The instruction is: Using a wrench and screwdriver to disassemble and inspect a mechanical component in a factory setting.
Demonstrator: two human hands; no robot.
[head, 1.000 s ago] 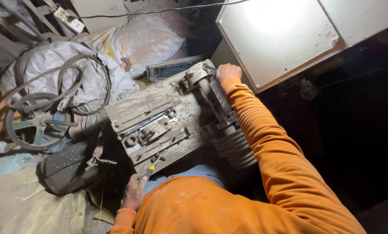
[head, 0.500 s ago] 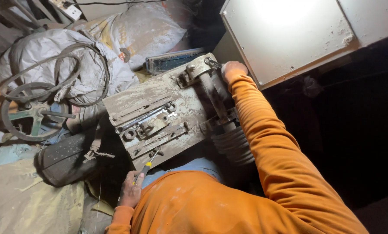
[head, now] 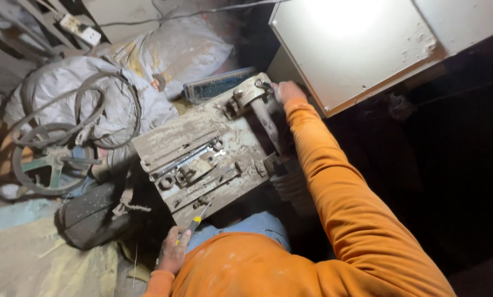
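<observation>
The dusty grey metal machine block (head: 202, 159) sits at centre. My right grip (head: 289, 91) rests at its one o'clock corner, my left grip (head: 173, 250) at its six o'clock edge with a yellow-handled screwdriver (head: 198, 219). Grey sacks (head: 164, 55) lie at eleven o'clock, a spoked metal wheel (head: 51, 159) at nine, a pale flat panel (head: 356, 47) at two.

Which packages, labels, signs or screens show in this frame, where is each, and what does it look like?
Pale sack: top centre behind the dusty metal plate, bulging, grey-white with yellow patches.
Grey sack: left, rounded, under a looped belt.
No labels, signs or screens can be made out.
</observation>
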